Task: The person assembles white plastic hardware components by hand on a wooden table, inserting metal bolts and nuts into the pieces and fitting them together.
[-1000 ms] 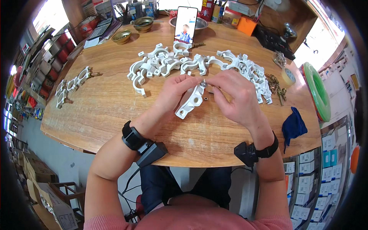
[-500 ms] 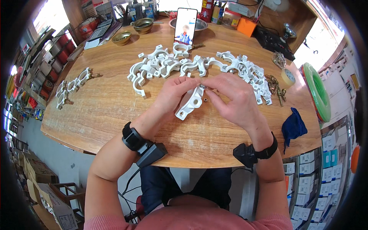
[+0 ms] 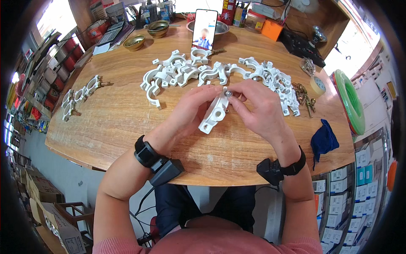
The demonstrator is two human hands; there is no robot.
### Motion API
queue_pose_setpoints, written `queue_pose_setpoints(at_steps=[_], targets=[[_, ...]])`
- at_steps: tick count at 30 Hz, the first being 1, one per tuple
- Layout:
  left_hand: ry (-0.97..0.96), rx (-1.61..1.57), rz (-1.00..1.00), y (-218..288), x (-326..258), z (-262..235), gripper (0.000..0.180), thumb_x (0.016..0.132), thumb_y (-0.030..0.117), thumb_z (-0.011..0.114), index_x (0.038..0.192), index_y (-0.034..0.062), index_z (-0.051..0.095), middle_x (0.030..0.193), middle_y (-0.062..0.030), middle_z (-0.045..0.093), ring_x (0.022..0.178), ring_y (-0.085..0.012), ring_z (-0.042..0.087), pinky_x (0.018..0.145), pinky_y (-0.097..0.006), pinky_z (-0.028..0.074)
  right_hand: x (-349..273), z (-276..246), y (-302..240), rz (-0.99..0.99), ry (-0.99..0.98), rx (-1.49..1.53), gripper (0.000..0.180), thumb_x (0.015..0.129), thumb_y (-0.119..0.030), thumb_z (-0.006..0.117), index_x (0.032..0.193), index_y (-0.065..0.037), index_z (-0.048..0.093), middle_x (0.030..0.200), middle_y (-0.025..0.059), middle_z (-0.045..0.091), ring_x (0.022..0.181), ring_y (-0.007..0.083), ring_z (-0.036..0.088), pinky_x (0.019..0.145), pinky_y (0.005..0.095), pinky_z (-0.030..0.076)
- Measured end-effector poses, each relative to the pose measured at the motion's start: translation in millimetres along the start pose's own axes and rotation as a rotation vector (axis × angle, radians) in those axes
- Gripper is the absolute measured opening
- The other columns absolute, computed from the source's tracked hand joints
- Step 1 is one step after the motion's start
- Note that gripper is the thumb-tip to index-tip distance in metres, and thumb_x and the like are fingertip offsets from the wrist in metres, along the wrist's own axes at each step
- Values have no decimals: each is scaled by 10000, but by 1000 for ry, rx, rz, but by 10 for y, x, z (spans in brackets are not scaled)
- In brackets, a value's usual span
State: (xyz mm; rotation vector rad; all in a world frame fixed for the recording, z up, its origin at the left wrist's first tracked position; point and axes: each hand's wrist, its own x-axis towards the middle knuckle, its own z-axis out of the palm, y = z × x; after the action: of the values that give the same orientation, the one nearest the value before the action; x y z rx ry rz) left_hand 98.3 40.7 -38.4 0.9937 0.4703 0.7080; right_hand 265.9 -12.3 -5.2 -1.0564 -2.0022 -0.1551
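Phone, head view: A phone (image 3: 205,29) stands upright on the wooden table (image 3: 101,139), its screen lit, a metal bowl (image 3: 222,28) just behind it.
White bracket: Below the phone, on the person's side, a curved white bracket (image 3: 213,115) is held tilted between two bare hands.
Left hand: Lower left of the phone, the left hand (image 3: 192,105) grips the bracket's upper end, fingers pressed around it.
Right hand: Lower right of the phone, the right hand (image 3: 259,103) pinches a small metal fastener (image 3: 228,94) at that same end between thumb and forefinger.
Loose brackets: White pieces (image 3: 177,70) lie jumbled below the phone and to its left; another heap (image 3: 277,82) lies to its lower right.
Brass bolts: A cluster of bolts (image 3: 305,98) rests beyond that heap, farther right of the phone.
Joined rings: White rings with bolts (image 3: 80,95) sit well to the phone's lower left.
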Motion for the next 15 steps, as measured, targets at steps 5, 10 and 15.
queue_pose_setpoints(at_steps=[5, 10, 15], targets=[[-248, -76, 43, 62, -78, 124, 429, 769, 175, 641, 1115, 45, 423, 968, -39, 511, 851, -111, 522, 710, -293, 490, -1, -37, 2, 77, 50, 15, 111, 716, -97, 625, 796, -46, 567, 703, 72, 569, 617, 223, 580, 527, 299, 449], [-308, -28, 42, 60, -42, 84, 513, 725, 86, 675, 1146, 35, 387, 996, -50, 499, 856, -120, 524, 723, -305, 503, 9, -54, -35, 92, 60, 9, 114, 714, -110, 629, 776, -47, 558, 697, 58, 571, 580, 204, 579, 499, 284, 443], [-268, 60, 92, 64, -32, 70, 490, 724, 88, 680, 1123, 36, 400, 961, -36, 523, 798, -99, 540, 654, -253, 502, 31, -71, -39, 62, 44, -27, 102, 708, -102, 621, 785, -63, 566, 686, 50, 569, 604, 201, 581, 507, 289, 443]])
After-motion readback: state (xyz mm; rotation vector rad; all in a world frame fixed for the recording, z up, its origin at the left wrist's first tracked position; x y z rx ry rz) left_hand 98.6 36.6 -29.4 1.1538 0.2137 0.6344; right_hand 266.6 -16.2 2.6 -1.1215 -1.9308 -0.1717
